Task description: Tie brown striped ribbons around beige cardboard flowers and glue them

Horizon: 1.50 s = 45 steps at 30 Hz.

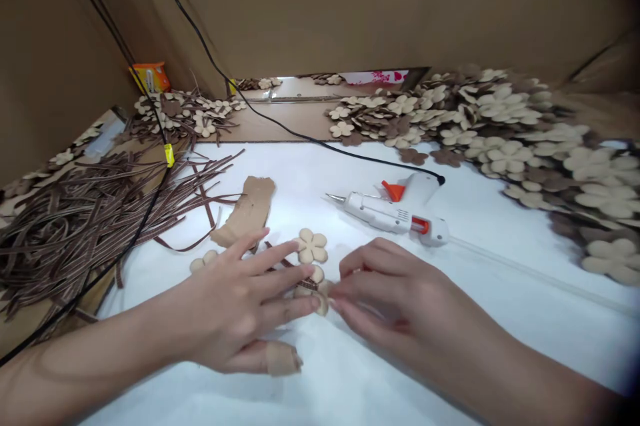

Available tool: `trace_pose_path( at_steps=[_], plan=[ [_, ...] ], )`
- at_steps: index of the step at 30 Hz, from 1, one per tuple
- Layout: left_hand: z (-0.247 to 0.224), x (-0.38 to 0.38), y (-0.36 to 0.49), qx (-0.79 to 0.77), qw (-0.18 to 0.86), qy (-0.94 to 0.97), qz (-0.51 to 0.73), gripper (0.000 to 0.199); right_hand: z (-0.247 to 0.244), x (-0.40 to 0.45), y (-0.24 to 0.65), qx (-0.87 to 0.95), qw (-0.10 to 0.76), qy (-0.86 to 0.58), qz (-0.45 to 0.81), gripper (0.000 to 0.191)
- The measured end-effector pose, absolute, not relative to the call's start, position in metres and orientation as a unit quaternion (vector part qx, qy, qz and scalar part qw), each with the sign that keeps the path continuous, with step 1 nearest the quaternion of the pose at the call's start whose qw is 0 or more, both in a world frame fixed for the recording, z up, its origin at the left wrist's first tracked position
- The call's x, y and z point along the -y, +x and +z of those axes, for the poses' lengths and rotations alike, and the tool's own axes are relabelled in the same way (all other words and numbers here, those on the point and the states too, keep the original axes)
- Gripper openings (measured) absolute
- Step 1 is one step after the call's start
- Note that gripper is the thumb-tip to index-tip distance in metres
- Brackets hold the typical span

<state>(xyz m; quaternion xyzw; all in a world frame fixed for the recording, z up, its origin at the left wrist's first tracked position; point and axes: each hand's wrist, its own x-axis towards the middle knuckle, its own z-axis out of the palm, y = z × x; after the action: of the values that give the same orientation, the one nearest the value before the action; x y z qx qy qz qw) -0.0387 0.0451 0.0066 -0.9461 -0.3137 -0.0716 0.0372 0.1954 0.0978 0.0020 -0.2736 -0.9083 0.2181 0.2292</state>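
My left hand [250, 299] lies with its fingers spread, the fingertips resting on a beige flower cutout [321, 304] and on the brown stitched strip [306, 285] across it. A piece of tape is wrapped round the left thumb. At the flower's right edge, my right hand [385, 286] is closed, thumb and fingers pinched on a petal. Just above lies another beige flower cutout [313, 246], beside the left index fingertip. Part of a third beige flower [204, 261] shows behind the left hand.
A white glue gun [380, 211] with a glue stick lies behind my right hand. Brown strips [100, 213] are heaped at left, flower cutouts [500, 126] at right. A torn cardboard piece [247, 211] lies on the white surface. A black cable [280, 125] crosses the back.
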Motion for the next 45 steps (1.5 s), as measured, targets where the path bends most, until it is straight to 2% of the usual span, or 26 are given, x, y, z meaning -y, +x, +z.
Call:
trace_pose_path(
  at_steps=[6, 12, 23, 31, 39, 45],
  plan=[
    [-0.002, -0.031, -0.025, 0.348, 0.087, -0.929, -0.090, 0.049, 0.008, -0.091, 0.180, 0.852, 0.137, -0.433, 0.262, 0.011],
    [-0.008, -0.016, -0.009, 0.403, 0.071, -0.906, -0.106, 0.055, 0.012, -0.087, 0.174, 0.890, 0.118, -0.421, 0.127, 0.017],
    [-0.007, -0.018, -0.010, 0.422, -0.007, -0.898, -0.120, 0.052, 0.015, -0.088, 0.165, 0.849, 0.091, -0.486, 0.184, 0.015],
    [0.000, -0.021, -0.018, 0.422, -0.086, -0.890, -0.149, 0.046, 0.021, -0.085, 0.165, 0.907, 0.069, -0.406, 0.091, 0.017],
    [-0.002, -0.030, -0.022, 0.388, -0.074, -0.903, -0.170, 0.046, 0.016, -0.098, 0.173, 0.939, 0.090, -0.308, 0.124, 0.014],
    [-0.004, -0.036, -0.024, 0.365, -0.085, -0.912, -0.164, 0.040, 0.020, -0.105, 0.173, 0.947, 0.069, -0.277, 0.147, 0.014]
  ],
)
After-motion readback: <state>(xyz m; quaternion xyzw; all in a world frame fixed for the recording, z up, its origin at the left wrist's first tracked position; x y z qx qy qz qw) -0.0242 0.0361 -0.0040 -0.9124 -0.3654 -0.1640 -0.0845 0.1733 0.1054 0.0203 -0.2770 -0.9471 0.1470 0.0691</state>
